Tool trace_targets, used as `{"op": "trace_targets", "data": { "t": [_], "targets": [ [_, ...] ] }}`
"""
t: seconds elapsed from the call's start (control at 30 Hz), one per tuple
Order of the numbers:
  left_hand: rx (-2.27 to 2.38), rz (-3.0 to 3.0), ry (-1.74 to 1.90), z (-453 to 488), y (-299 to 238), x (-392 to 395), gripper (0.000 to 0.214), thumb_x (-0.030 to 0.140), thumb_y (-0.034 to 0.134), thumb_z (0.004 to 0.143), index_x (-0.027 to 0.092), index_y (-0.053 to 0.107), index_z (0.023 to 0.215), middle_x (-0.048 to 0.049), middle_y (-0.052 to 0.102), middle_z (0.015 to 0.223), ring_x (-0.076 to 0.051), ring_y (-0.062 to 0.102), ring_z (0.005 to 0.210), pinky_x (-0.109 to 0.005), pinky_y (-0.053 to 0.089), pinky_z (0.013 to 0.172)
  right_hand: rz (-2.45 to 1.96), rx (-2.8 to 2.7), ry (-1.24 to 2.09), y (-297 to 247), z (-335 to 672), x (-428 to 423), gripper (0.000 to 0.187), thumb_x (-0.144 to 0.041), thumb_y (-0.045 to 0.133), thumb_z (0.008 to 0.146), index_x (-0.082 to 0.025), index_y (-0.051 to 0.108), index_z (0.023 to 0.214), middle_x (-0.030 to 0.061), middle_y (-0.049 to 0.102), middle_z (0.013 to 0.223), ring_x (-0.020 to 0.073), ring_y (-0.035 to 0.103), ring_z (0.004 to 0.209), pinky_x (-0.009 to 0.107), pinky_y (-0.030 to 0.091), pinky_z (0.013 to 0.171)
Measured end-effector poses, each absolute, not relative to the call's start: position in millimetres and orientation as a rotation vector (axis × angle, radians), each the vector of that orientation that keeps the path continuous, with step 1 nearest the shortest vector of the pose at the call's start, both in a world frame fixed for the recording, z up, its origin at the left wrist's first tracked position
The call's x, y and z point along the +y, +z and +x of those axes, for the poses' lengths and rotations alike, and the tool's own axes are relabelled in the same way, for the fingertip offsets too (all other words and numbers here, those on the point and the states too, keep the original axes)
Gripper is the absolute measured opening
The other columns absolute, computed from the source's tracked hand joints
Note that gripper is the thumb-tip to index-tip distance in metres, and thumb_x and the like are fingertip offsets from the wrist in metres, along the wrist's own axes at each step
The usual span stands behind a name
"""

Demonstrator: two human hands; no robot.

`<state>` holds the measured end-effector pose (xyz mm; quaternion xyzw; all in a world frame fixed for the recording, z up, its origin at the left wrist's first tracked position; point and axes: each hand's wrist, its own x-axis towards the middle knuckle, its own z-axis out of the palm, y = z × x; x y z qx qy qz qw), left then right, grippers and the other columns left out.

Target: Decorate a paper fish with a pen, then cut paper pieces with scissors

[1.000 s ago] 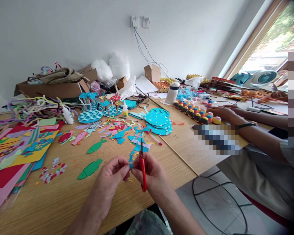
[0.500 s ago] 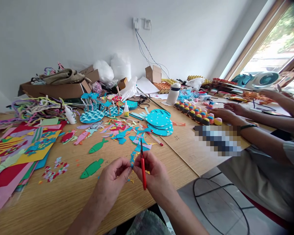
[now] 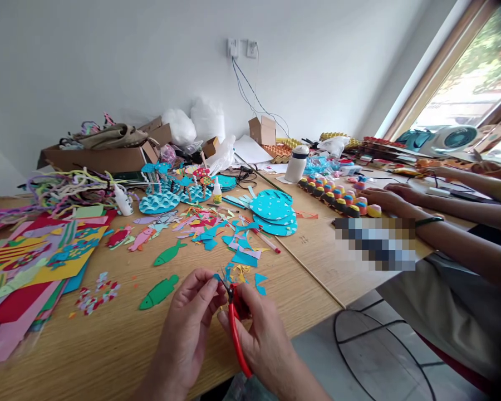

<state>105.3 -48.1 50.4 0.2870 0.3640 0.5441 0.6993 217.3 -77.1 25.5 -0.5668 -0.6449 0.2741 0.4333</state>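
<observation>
My left hand (image 3: 192, 314) pinches a small piece of blue paper (image 3: 216, 276) between thumb and fingertips. In my right hand (image 3: 261, 328) is a pair of scissors (image 3: 236, 334) with red handles, its blades pointing at the blue piece. Whether the blades touch the paper I cannot tell. Just beyond the hands lie blue paper scraps (image 3: 245, 257) and small yellow bits (image 3: 239, 273). Two green paper fish, one a plump green fish (image 3: 158, 293) and the other a slimmer green fish (image 3: 169, 254), lie to the left of my left hand.
Coloured paper sheets (image 3: 73, 267) are stacked at the left. Blue discs (image 3: 273, 206), a glue bottle (image 3: 216, 191) and a long thin stick (image 3: 311, 271) lie farther back. At the right, another person's forearm (image 3: 455, 239) rests beside painted egg-carton cups (image 3: 338, 197).
The scissors have swung from upright along my right hand to a cutting grip, blades toward the blue piece. My left hand has lowered slightly.
</observation>
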Motion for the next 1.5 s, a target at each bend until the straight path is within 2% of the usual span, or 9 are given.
{"op": "trace_targets", "data": {
  "t": [0.13, 0.33, 0.7, 1.07, 1.5],
  "targets": [
    [0.823, 0.603, 1.239, 106.9, 50.1, -51.7, 0.019, 0.024, 0.078, 0.058, 0.018, 0.064, 0.071, 0.002, 0.066, 0.067, -0.009, 0.059, 0.06, -0.016, 0.047, 0.055, -1.446, -1.612, 0.642, 23.5, 215.7, -76.7, 0.017, -0.032, 0.05, 0.077, -0.019, 0.044, 0.068, -0.0023, 0.045, 0.06, 0.0119, 0.037, 0.054, 0.022, 0.027, 0.051],
    [0.8, 0.585, 1.206, 107.6, 46.7, -54.1, 0.018, 0.023, 0.076, 0.062, 0.019, 0.064, 0.074, 0.0023, 0.067, 0.069, -0.009, 0.059, 0.062, -0.017, 0.048, 0.057, -1.494, -1.619, 0.607, 26.0, 214.5, -76.6, 0.014, -0.027, 0.053, 0.075, -0.019, 0.045, 0.067, -0.0021, 0.047, 0.059, 0.0121, 0.04, 0.054, 0.022, 0.029, 0.051],
    [0.826, 0.615, 1.183, 107.2, 46.8, -52.4, 0.019, 0.024, 0.077, 0.061, 0.018, 0.064, 0.073, 0.0013, 0.067, 0.07, -0.01, 0.06, 0.064, -0.018, 0.049, 0.06, -1.504, -1.627, 0.617, 24.3, 218.1, -77.0, 0.016, -0.027, 0.051, 0.075, -0.019, 0.042, 0.064, -0.0024, 0.045, 0.057, 0.0109, 0.037, 0.052, 0.021, 0.027, 0.05],
    [0.838, 0.656, 1.182, 105.0, 48.8, -52.7, 0.019, 0.024, 0.078, 0.058, 0.018, 0.065, 0.071, 0.0018, 0.067, 0.068, -0.01, 0.06, 0.063, -0.018, 0.049, 0.061, -1.504, -1.626, 0.649, 26.9, 221.9, -80.9, 0.026, -0.035, 0.053, 0.076, -0.019, 0.04, 0.06, -0.0046, 0.041, 0.052, 0.0086, 0.032, 0.047, 0.02, 0.023, 0.046],
    [0.831, 0.706, 1.196, 102.4, 44.4, -50.4, 0.016, 0.025, 0.076, 0.062, 0.017, 0.065, 0.072, 0.0017, 0.067, 0.069, -0.01, 0.061, 0.064, -0.02, 0.05, 0.064, -1.555, -1.644, 0.661, 26.9, 224.5, -82.8, 0.033, -0.04, 0.052, 0.076, -0.02, 0.034, 0.057, -0.0052, 0.037, 0.05, 0.0086, 0.029, 0.045, 0.02, 0.022, 0.044]
  ]
}}
